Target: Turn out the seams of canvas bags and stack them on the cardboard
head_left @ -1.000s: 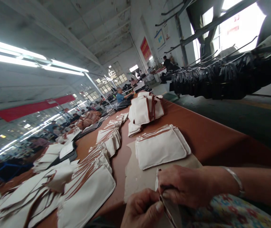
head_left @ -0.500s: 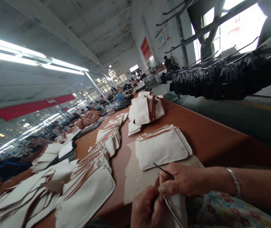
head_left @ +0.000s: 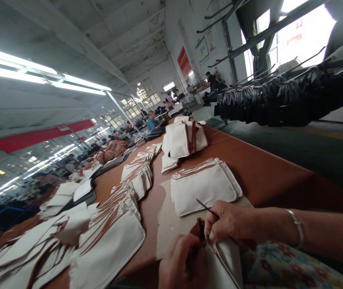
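My right hand [head_left: 230, 222] is closed around a slim, dark pointed tool [head_left: 205, 206], whose tip sticks out to the upper left; its kind is not clear. The same hand pinches the brown-trimmed edge of an off-white pouch piece [head_left: 227, 259] at the bottom of the view. My left hand [head_left: 181, 259] is curled round the other side of this piece, its fingertips partly hidden. Between the hands the brown trim stands apart in a small gap. Just beyond lies a stack of off-white pouch pieces [head_left: 204, 186] on a beige sheet [head_left: 167, 228].
The brown-covered table [head_left: 249, 168] runs away from me. Overlapping off-white pieces with brown edges [head_left: 108, 249] line its left side. A taller pile of pouches [head_left: 179, 140] stands farther back. Black goods hang from a rack [head_left: 264, 108] at right. People work in the background.
The hands have drawn slightly apart, the left down and left, the right a little up. The brown edge between them has come into view, and the tool tip has risen.
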`<state>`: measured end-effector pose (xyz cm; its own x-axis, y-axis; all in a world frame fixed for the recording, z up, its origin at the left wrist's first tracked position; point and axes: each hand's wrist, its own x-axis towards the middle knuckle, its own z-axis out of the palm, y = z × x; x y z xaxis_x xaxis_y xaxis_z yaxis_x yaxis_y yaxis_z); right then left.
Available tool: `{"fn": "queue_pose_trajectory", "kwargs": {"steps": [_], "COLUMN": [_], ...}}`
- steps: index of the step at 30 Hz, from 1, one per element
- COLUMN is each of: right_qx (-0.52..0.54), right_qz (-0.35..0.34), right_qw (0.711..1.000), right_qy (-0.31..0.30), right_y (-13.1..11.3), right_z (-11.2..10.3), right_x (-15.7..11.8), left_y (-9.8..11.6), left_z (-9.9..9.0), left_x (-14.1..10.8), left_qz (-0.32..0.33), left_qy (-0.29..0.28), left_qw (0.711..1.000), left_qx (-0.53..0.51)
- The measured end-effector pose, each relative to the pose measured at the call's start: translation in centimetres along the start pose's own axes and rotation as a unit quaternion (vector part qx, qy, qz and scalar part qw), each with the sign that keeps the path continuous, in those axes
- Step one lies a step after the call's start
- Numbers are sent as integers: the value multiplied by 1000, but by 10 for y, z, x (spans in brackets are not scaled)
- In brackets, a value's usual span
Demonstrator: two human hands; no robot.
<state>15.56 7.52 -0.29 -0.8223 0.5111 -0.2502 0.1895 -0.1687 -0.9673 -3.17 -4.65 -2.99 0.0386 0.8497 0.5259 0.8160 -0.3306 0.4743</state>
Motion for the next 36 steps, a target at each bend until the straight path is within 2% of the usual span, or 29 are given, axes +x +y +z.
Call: {"fn": "queue_pose_trajectory", "kwargs": {"steps": [3, 6, 10, 16, 19, 22, 25, 27, 29, 32, 36], "right_qx": [12, 23, 12, -13, -43, -85, -127, -149, -162, -174, -191], "right_qz": [-12, -13, -1, -17, -34, -74, -127, -153, -172, -196, -248], "right_qw": [1000, 1000, 1000, 1000, 998, 994, 984, 976, 970, 963, 949], "right_qy": [0, -5, 0, -6, -5, -5, 9, 35, 57, 58, 48], "right_y": [4, 5, 0, 0, 6, 12, 16, 18, 19, 22, 23], "right_z": [-1, -1, 2, 5, 6, 4, 3, 3, 4, 5, 7], "right_x": [1, 1, -2, -3, -2, -1, 1, 1, 0, -3, -7], "left_y": [0, 0, 2, 3, 2, 5, 10, 13, 15, 15, 14], "left_z": [0, 2, 7, 18, 19, 16, 11, 8, 5, 2, 5], "left_x": [-2, -3, -4, 0, 3, 8, 14, 17, 19, 23, 25], "left_qz": [104, 147, 171, 148, 105, 8, -94, -135, -180, -274, -343], "left_qy": [-3, 10, 36, 35, 30, -3, -41, -68, -103, -156, -164], "left_qw": [988, 966, 946, 949, 968, 994, 994, 988, 972, 916, 854], "left_qx": [118, 213, 272, 277, 226, 112, 24, -34, -114, -249, -355]}}
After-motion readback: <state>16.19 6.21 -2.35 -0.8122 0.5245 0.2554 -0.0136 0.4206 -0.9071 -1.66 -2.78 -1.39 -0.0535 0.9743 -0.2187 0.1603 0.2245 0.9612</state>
